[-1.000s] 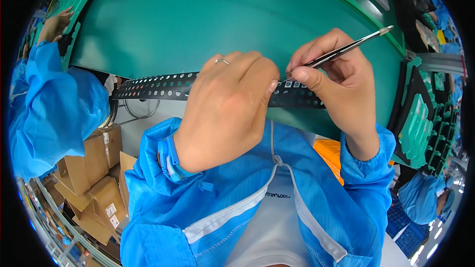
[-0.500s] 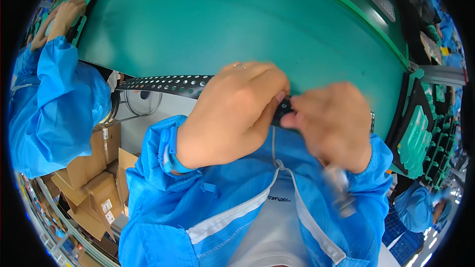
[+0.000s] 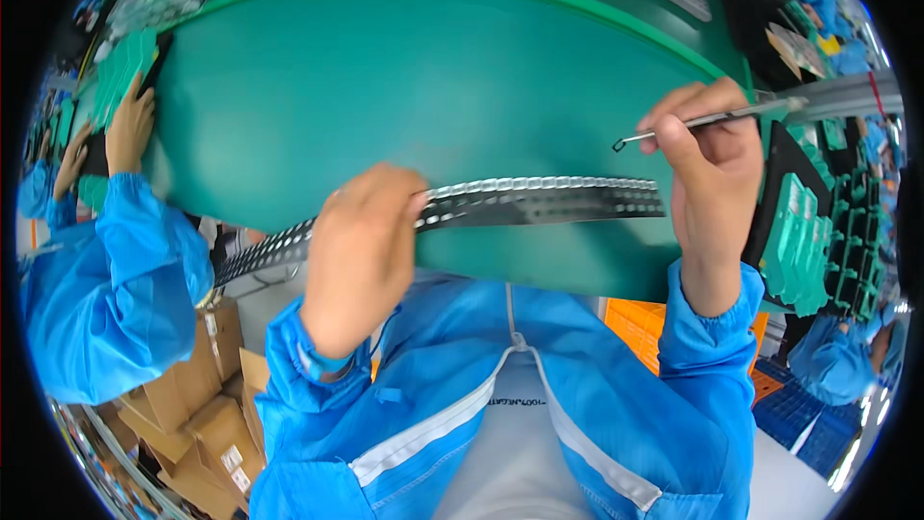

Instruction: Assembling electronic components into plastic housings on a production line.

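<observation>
My left hand [image 3: 364, 255] is closed around a long black perforated strip [image 3: 553, 204], pinching it near its middle. The strip carries rows of holes and a shiny, ridged upper edge. Its right end reaches out over the green work surface [image 3: 404, 77], and its left part runs down past the near edge. Up at the right, my right hand [image 3: 717, 149] grips a slim metal tool [image 3: 717, 119] between thumb and fingers. A small dark loop shows at the tool's left tip, above and apart from the strip; whether it belongs to the tool cannot be made out.
A co-worker in a blue smock [image 3: 125, 279] works at the left, hands by green boards [image 3: 125, 72]. More green boards [image 3: 799, 241] stand at the right edge. Cardboard boxes [image 3: 207, 424] sit low at left; an orange crate [image 3: 635, 327] is below the table edge.
My hands have moved apart. The right hand has left the strip, gone up and right, and now shows the metal tool. More of the strip lies exposed to the right of my left hand.
</observation>
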Motion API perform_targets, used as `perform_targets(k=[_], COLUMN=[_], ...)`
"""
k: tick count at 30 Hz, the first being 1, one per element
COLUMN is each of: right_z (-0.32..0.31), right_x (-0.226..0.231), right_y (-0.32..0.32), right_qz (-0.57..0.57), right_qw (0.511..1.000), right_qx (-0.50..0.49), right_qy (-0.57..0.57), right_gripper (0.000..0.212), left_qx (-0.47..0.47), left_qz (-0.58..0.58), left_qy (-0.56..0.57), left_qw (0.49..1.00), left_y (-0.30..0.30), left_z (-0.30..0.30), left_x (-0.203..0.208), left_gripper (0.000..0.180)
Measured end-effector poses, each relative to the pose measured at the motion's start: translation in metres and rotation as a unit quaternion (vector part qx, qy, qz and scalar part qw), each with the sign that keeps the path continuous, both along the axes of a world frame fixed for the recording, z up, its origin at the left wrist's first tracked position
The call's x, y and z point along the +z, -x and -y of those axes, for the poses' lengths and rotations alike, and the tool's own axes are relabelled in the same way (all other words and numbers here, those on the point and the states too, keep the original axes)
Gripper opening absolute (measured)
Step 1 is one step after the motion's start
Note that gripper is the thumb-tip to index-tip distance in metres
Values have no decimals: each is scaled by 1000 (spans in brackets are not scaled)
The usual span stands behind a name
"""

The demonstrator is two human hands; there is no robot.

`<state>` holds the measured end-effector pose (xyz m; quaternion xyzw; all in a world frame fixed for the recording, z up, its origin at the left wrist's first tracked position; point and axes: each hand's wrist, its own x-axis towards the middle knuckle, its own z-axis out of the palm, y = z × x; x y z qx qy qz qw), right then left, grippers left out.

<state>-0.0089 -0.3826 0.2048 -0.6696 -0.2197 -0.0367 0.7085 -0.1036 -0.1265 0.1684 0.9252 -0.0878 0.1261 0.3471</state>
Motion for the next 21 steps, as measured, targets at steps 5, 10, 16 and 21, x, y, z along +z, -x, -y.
perform_targets(k=[5, 10, 16, 21], right_z=[26, 78, 110, 97], right_x=[-16, -41, -53, -70], right_y=[-13, -23, -12, -20], right_qz=[-17, -52, -80, -85], right_qw=[999, 990, 977, 976], right_qx=[-19, -62, -79, -46], right_qy=[-35, -115, -183, -195], right_gripper=[8, 8, 13, 12], left_qx=[81, 162, 210, 245], left_qz=[-14, 34, 77, 121], left_qy=[6, 57, 54, 65], left_qw=[997, 985, 973, 960], left_y=[11, 20, 31, 34], left_z=[-12, -18, -9, -13], left_x=[8, 7, 19, 7], left_gripper=[4, 3, 2, 7])
